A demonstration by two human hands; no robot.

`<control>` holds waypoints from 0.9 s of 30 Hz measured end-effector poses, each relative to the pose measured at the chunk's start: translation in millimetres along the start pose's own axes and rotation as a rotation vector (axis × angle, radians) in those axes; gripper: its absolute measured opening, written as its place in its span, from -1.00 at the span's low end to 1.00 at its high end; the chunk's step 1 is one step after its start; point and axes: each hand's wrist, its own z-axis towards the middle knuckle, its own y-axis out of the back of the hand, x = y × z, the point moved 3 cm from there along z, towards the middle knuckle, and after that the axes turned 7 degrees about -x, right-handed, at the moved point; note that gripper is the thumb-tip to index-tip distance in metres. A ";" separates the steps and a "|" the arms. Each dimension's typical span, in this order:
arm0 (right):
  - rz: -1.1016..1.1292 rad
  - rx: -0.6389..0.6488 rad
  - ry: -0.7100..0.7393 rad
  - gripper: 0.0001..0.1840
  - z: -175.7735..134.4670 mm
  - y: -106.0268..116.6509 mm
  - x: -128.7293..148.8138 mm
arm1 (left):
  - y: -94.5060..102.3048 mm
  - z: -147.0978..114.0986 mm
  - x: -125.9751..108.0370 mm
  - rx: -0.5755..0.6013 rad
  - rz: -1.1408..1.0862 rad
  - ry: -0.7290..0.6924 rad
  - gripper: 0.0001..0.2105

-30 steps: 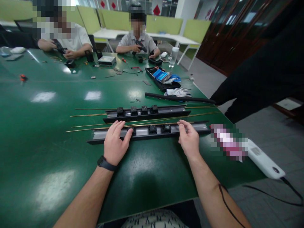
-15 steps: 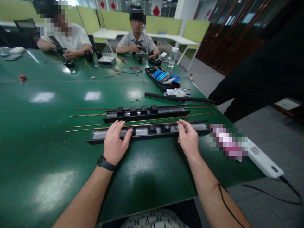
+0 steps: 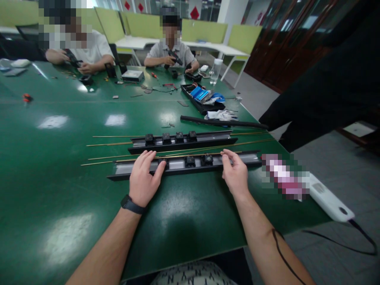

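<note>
A long black channel (image 3: 178, 171) with a pale inner strip lies across the green table in front of me. Black square blocks (image 3: 190, 161) sit inside it. My left hand (image 3: 144, 172) rests over its left half, fingers stretched out and thumb apart beside a partly hidden block. At the right half, my right hand (image 3: 236, 170) pinches a thin brass rod (image 3: 204, 154) between thumb and fingers along the channel's far edge. Just behind lies a second black channel (image 3: 208, 141) holding several similar blocks (image 3: 192, 136). More thin brass rods (image 3: 103, 158) stick out past the left ends.
Behind the channels are a black strip (image 3: 222, 122), gloves (image 3: 221, 115) and a black tray (image 3: 204, 107) of blue items. A white power strip (image 3: 329, 200) lies at the right edge with its cable. Two people (image 3: 169, 51) work across the table; another person's dark-clothed legs (image 3: 285, 114) stand at right.
</note>
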 end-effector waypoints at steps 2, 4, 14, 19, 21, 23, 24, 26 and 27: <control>0.015 -0.001 0.009 -0.38 0.3 -0.3 -0.4 | -0.2 0.0 0.3 0.001 0.000 -0.002 -0.59; 0.026 -0.003 0.017 -0.38 0.5 -0.6 -0.8 | -0.2 0.1 0.0 -0.002 0.003 -0.009 -0.59; 0.012 -0.010 0.014 -0.42 0.5 0.0 1.2 | -0.4 0.6 -0.2 0.000 0.000 0.002 -0.59; 0.015 -0.009 0.028 -0.41 0.3 -0.4 0.1 | -0.6 0.5 0.0 0.000 -0.006 0.010 -0.59; 0.014 -0.008 0.029 -0.41 0.3 -0.5 -0.3 | -0.6 0.5 -0.2 -0.002 -0.006 0.010 -0.59; 0.014 -0.004 0.026 -0.41 0.3 -0.6 -0.2 | -0.5 0.6 -0.4 -0.007 -0.005 0.007 -0.59; 0.014 -0.002 0.025 -0.41 0.4 -0.7 -0.1 | -0.4 0.6 -0.5 -0.009 -0.003 0.003 -0.59; 0.019 -0.002 0.024 -0.41 0.4 -0.7 0.2 | -0.3 0.6 -0.6 -0.013 0.004 -0.010 -0.59; 0.021 -0.002 0.025 -0.42 0.5 -0.8 0.3 | -0.2 0.6 -0.7 -0.014 0.006 -0.016 -0.59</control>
